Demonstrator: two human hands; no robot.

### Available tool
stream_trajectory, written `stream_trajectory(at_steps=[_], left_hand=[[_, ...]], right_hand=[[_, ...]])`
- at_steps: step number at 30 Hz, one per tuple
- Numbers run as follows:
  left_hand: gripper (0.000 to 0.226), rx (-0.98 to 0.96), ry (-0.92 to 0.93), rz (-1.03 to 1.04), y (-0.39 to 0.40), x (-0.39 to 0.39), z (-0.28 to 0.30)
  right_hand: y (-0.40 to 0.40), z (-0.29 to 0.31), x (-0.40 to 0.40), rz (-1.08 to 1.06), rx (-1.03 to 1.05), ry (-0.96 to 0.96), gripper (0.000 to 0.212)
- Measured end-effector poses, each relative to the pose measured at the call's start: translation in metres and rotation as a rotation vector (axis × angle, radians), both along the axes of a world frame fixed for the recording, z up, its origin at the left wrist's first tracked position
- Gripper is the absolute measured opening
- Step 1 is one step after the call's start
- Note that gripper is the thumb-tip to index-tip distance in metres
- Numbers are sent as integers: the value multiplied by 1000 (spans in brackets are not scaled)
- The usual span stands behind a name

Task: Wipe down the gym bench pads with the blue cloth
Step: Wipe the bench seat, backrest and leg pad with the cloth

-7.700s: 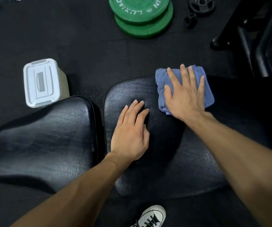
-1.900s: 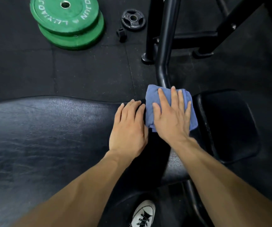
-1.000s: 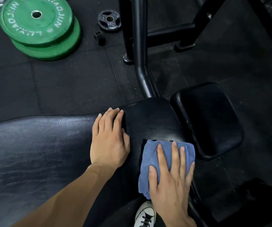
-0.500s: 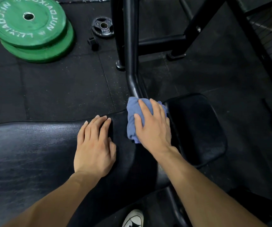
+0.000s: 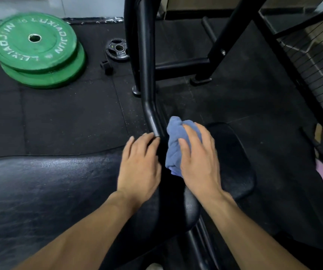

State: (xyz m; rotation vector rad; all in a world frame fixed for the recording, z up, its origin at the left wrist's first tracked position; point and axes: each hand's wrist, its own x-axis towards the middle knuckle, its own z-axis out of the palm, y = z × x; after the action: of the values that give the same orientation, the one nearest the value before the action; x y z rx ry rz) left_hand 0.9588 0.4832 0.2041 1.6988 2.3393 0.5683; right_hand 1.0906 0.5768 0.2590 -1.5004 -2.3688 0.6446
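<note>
The blue cloth (image 5: 176,145) sits bunched at the far right end of the long bench pad (image 5: 49,191), right beside the bent black frame tube (image 5: 149,106) and close to the small square pad (image 5: 232,160). Half a second ago it lay flatter under the palm; now it is gathered into a wad, and a second ago it was down at the near edge of this same end. The right hand (image 5: 199,162) grips it, fingers curled over the top and thumb pressed into its side, though motion blur softens the fingertips. The left hand (image 5: 139,168) rests flat on the pad just left of the cloth, fingers straight and relaxed, holding nothing, its tips now reaching the base of the tube where before they lay further back. Since the wiping has travelled along the long pad to its last corner, this pad looks nearly finished, and the small square pad is probably the next surface. Bunching the cloth suggests a lift or a regrip rather than another flat stroke. Beyond, on the dark rubber floor (image 5: 69,117), lie two stacked green weight plates (image 5: 38,49) and a small black plate (image 5: 117,49).
</note>
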Motion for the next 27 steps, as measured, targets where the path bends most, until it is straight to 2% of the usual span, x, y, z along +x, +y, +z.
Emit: stream_trajectory(at_steps=[2, 7, 14, 19, 27], left_hand=[[59, -45, 14, -66, 18, 13, -6], [58, -110, 52, -70, 23, 19, -18], [58, -137, 40, -62, 25, 19, -17], [57, -126, 8, -59, 28, 20, -18], [58, -144, 4, -70, 27, 18, -15]], right_hand=[[4, -1, 17, -54, 20, -5, 46], [8, -44, 48, -75, 36, -437, 62], [12, -68, 21, -221, 50, -492, 74], [43, -68, 13, -280, 34, -474, 74], [125, -56, -13, -428, -160, -494, 52]])
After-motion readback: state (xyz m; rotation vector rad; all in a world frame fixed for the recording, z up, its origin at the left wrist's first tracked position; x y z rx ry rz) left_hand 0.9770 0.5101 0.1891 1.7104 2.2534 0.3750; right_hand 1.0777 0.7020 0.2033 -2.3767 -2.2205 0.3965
